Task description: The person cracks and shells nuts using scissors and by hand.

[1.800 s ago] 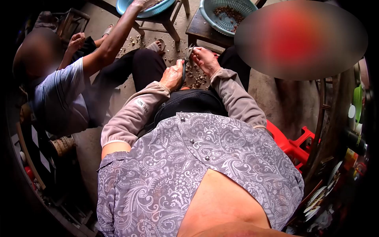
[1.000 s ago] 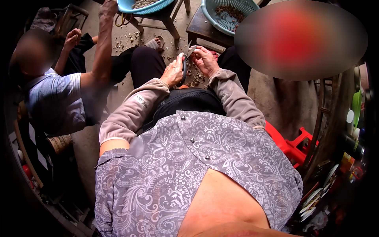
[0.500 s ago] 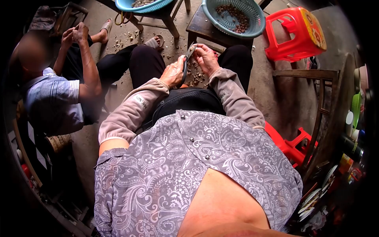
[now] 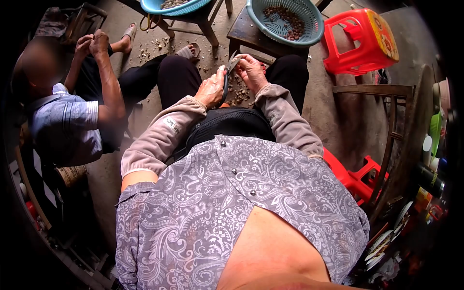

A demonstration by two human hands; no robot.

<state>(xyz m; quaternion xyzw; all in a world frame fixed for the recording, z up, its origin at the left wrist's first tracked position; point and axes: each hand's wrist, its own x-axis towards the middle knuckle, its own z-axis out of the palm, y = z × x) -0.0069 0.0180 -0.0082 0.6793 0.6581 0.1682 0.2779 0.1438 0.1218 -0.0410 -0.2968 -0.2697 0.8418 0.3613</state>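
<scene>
My left hand (image 4: 211, 90) is closed round the dark handles of a pair of scissors (image 4: 225, 83), over my lap. The metal blades point up and away from me, towards my other hand. My right hand (image 4: 252, 72) has its fingers pinched beside the blade tips, on a small pale piece too small to make out. Below and between my hands, broken shell-like bits (image 4: 239, 95) lie on the floor. Beyond my right hand, a blue basket (image 4: 261, 24) with small brown pieces rests on a dark wooden stool (image 4: 240, 35).
A co-worker (image 4: 65, 116) sits at the left with both hands raised together. A second blue basket (image 4: 193, 8) holding pale pieces stands on a stool ahead. One red stool (image 4: 345, 60) is at the upper right, another (image 4: 360, 180) beside me. A wooden chair frame (image 4: 372, 90) stands right.
The co-worker's arm has drawn back from the far basket, and their hands have come together. The blur over the upper right is gone. My hands have barely shifted.
</scene>
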